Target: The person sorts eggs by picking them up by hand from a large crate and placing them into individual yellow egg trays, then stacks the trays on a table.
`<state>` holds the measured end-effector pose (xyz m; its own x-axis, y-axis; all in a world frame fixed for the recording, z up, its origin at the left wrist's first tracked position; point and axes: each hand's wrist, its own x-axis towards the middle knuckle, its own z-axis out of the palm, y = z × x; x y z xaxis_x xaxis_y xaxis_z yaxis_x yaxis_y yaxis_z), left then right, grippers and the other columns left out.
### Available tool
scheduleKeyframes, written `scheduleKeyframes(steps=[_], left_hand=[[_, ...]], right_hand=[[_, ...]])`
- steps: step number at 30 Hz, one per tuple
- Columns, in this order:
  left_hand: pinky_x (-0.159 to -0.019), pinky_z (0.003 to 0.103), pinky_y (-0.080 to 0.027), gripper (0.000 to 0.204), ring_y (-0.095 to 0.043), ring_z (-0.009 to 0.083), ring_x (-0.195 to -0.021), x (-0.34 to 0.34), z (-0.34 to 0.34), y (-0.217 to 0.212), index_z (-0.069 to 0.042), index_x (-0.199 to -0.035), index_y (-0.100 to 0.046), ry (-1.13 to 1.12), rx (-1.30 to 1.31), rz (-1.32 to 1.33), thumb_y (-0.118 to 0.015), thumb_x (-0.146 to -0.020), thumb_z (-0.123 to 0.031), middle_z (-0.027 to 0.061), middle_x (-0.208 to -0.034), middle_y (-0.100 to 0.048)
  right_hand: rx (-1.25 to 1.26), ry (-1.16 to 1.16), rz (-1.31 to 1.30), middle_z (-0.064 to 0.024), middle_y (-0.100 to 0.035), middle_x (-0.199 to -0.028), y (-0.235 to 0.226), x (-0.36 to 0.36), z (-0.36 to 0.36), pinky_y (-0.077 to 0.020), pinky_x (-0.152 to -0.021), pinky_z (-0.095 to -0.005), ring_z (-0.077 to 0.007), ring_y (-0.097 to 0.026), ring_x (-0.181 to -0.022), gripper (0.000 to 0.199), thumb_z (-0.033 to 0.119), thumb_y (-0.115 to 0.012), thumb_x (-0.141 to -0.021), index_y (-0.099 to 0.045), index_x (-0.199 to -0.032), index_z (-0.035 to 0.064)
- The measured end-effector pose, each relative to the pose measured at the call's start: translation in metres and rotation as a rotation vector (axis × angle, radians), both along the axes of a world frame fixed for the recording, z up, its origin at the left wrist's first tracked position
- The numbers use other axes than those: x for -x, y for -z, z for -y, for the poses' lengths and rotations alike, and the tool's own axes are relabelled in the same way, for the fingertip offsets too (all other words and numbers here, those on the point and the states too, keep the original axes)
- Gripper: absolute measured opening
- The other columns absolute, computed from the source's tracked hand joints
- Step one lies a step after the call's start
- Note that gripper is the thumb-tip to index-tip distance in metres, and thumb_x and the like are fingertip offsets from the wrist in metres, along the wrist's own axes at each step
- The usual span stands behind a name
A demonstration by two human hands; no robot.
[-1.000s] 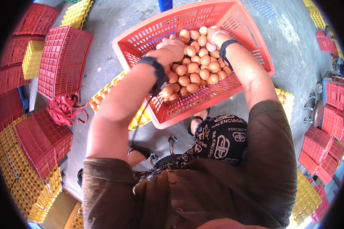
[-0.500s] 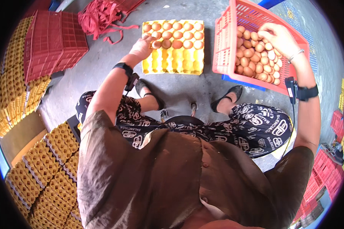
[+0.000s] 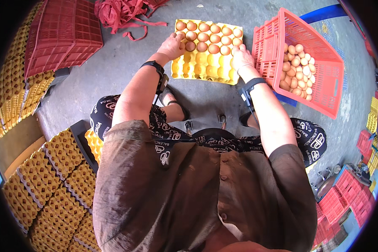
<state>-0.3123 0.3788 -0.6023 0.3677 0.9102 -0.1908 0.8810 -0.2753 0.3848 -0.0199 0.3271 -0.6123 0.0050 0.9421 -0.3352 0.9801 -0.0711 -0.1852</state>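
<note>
A yellow egg tray (image 3: 203, 69) lies on the floor in front of me. Brown eggs (image 3: 214, 38) fill the rows at its far side, and the near cups show bare. My left hand (image 3: 172, 47) rests at the tray's left edge, fingers curled inward beside the end eggs. At the opposite edge, my right hand (image 3: 243, 59) has its fingers bent over the end of the third row. What lies under the fingertips of either hand is hidden. To the right, a tilted pink plastic crate (image 3: 271, 46) holds a heap of loose brown eggs (image 3: 299, 72).
A dark red crate (image 3: 63, 38) and a heap of red strapping (image 3: 119, 14) lie at the far left. Stacked egg trays (image 3: 50, 189) rise along my left side. Pink crates (image 3: 344, 197) stand at the lower right. Blue material (image 3: 287, 99) shows beneath the egg crate.
My right hand has left the egg crate and come to the tray's right edge. My left hand stays by the tray's left edge. The crate appears more tilted, with fewer eggs visible.
</note>
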Motion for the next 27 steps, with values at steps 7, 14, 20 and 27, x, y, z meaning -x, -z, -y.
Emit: scheduleKeyframes(steps=[7, 14, 20, 27], left_hand=[[-0.093, 0.042, -0.05, 0.042, -0.048, 0.0394, -0.122, -0.023, 0.004, 0.02, -0.008, -0.122, -0.053, 0.087, 0.106, -0.229, -0.061, -0.081, -0.013, 0.0161, -0.127, -0.048], [-0.08, 0.042, -0.054, 0.032, -0.059, 0.0312, -0.108, -0.029, 0.005, 0.012, -0.012, -0.119, -0.053, 0.111, 0.038, -0.165, -0.052, -0.09, -0.024, 0.0101, -0.126, -0.051], [-0.081, 0.041, -0.054, 0.037, -0.062, 0.031, -0.105, -0.056, 0.021, -0.004, -0.02, -0.125, -0.053, 0.054, 0.021, -0.155, -0.051, -0.089, -0.018, 0.0128, -0.132, -0.047], [-0.08, 0.042, -0.054, 0.037, -0.059, 0.032, -0.103, -0.068, 0.018, 0.004, -0.021, -0.123, -0.056, 0.261, -0.152, -0.146, -0.052, -0.087, -0.013, 0.0119, -0.128, -0.043]], right_hand=[[-0.03, -0.009, 0.081, -0.0171, -0.049, -0.127, 0.026, -0.002, -0.018, -0.0503, -0.088, -0.045, -0.034, -0.056, -0.109, 0.037, 0.019, -0.052, -0.088, -0.051, -0.124, 0.0087], [-0.173, -0.128, -0.077, -0.0177, -0.052, -0.124, 0.009, 0.021, -0.016, -0.0497, -0.091, -0.0442, -0.038, -0.054, -0.113, 0.04, 0.016, -0.057, -0.084, -0.051, -0.124, 0.0099], [-0.039, -0.301, 0.015, -0.0169, -0.056, -0.119, 0.013, 0.022, -0.03, -0.0518, -0.084, -0.0452, -0.0328, -0.062, -0.102, 0.037, 0.018, -0.058, -0.086, -0.051, -0.122, 0.0101], [-0.221, -0.195, -0.038, -0.0166, -0.059, -0.108, -0.007, 0.059, -0.018, -0.0555, -0.061, -0.0427, -0.0291, -0.068, -0.078, 0.025, 0.024, -0.049, -0.092, -0.054, -0.114, 0.0133]])
